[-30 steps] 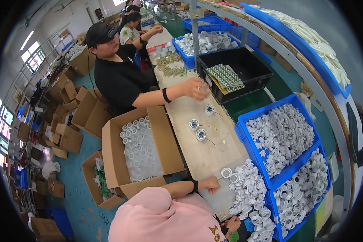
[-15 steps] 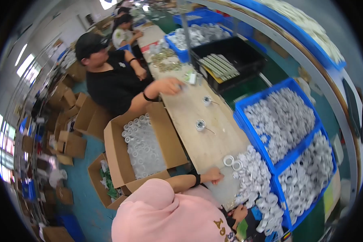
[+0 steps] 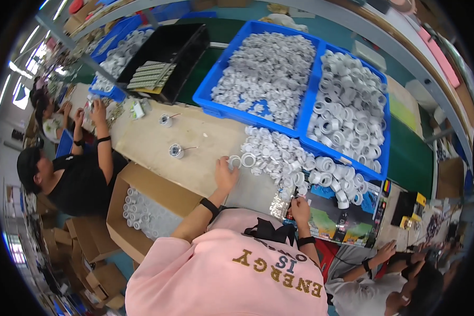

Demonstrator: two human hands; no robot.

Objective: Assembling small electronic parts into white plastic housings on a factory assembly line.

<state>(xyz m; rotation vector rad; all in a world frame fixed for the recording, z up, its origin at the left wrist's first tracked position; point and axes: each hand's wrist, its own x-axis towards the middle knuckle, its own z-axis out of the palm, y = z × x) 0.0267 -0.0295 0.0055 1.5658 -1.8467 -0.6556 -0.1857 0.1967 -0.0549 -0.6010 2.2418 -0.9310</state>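
Observation:
My left hand [image 3: 226, 176] is at the near edge of the pile of small white plastic parts [image 3: 271, 150], thumb and fingers round a white plastic ring [image 3: 235, 161]. A second white ring [image 3: 248, 159] lies right beside it. Closer to my body, my right hand [image 3: 300, 209] is closed by the bench edge, with a small dark thing at its fingers that I cannot make out. Two round white parts with wire leads, one nearer [image 3: 176, 151] and one farther [image 3: 165, 120], stand apart on the bench [image 3: 210, 174] to the left.
Blue bins [image 3: 301, 126] of white parts and rings stand beyond the pile. A black crate [image 3: 195, 47] holds striped strips. An open carton [image 3: 122, 210] of white rings sits at my left. Co-workers sit on the left [image 3: 73, 181] and lower right [image 3: 374, 295]. A metal shelf frame crosses overhead.
The view has swung to the right. My left hand has moved from the bare bench top to the white ring. The co-worker on the left has drawn their reaching hand back and raised both hands.

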